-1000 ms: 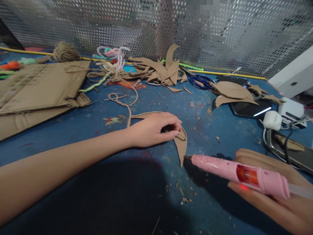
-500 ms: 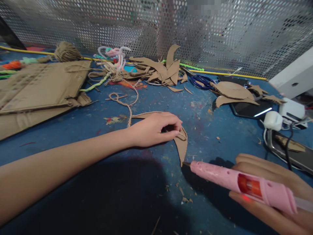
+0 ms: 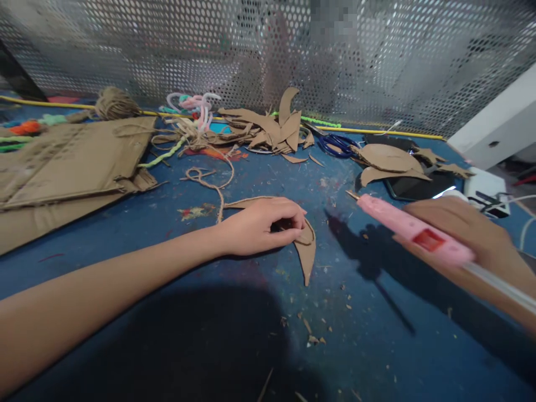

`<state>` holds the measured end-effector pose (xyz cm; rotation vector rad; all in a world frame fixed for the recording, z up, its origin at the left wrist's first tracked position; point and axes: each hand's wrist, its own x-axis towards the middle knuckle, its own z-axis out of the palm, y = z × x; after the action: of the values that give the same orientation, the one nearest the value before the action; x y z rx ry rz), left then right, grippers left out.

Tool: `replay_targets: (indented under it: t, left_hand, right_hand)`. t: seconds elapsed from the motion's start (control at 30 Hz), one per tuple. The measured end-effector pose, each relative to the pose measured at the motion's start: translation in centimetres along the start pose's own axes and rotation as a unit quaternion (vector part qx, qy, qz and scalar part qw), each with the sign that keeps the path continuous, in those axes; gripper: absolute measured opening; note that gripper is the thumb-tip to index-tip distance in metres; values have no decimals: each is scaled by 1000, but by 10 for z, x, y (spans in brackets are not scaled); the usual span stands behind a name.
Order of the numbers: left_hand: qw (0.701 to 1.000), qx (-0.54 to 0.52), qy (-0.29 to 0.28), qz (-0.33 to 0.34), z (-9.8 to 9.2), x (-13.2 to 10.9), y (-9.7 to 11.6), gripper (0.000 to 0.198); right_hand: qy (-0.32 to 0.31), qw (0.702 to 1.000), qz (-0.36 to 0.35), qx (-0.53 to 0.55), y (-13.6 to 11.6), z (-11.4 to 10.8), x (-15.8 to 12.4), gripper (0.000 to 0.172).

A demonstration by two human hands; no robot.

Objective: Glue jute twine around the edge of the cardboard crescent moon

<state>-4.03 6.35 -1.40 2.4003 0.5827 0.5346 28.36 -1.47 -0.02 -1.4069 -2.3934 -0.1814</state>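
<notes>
My left hand (image 3: 268,223) lies over a curved, pointed cardboard piece (image 3: 307,261) on the blue table. Its thumb and fingers are pinched on twine (image 3: 310,235), which loops out from the fingertips along the edge of the cardboard. Part of the piece is hidden beneath the hand. More of the same twine trails away to the upper left. To the right, my right hand (image 3: 464,226) is wrapped around a pink hot glue gun (image 3: 419,231) with a clear glue stick in its back. The nozzle points left, raised above the table and apart from the cardboard.
Cut cardboard pieces (image 3: 274,128) are heaped at the back, beside blue-handled scissors (image 3: 338,145). A phone (image 3: 419,187) lies under more cut pieces. At left are a folded cardboard sheet (image 3: 75,159) and a twine ball (image 3: 116,103). A perforated metal panel (image 3: 188,50) stands behind.
My right hand has lifted the hot glue gun up and away from the cardboard piece's tip, toward the back right. My left hand stays in place on the cardboard and twine.
</notes>
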Motion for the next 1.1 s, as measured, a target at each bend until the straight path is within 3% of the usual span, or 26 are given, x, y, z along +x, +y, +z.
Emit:
replay_targets:
  t: [0.1,0.17,0.23,0.33,0.43,0.5,0.7,0.8,0.93,1.1]
  left_hand:
    - [999,-2,10,-33,-1,-1,0,17]
    - [998,5,36,-52,-3,0,-2,24]
    - [998,34,37,-37,-6,2,-5,27]
    - [996,73,-45,-13,-11,9,-10,34]
    - [993,61,-100,-34,-18,17,-11,20]
    - [991,55,-107,-52,-22,20,-10,11]
    - [985,71,-130,-87,-38,17,0,15]
    - [975,82,-165,-121,-47,12,3,22]
    - [961,89,-212,-155,-56,10,3,17]
    - [972,15,-173,-155,-71,9,10,16]
  right_hand:
    - [-101,993,-53,35,25,5,6,29]
    - [-159,983,-34,81,34,6,1,43]
    - [-173,978,-6,119,37,4,-5,56]
    - [-143,977,47,152,32,1,-8,59]
    - [-94,979,80,162,24,0,-6,47]
    - [-58,983,86,154,21,0,-3,40]
    - [49,977,133,160,21,-3,-1,26]
    - [67,976,133,161,19,-4,0,24]
    - [78,977,116,163,15,-1,0,21]
    - [115,975,111,153,9,-7,1,16]
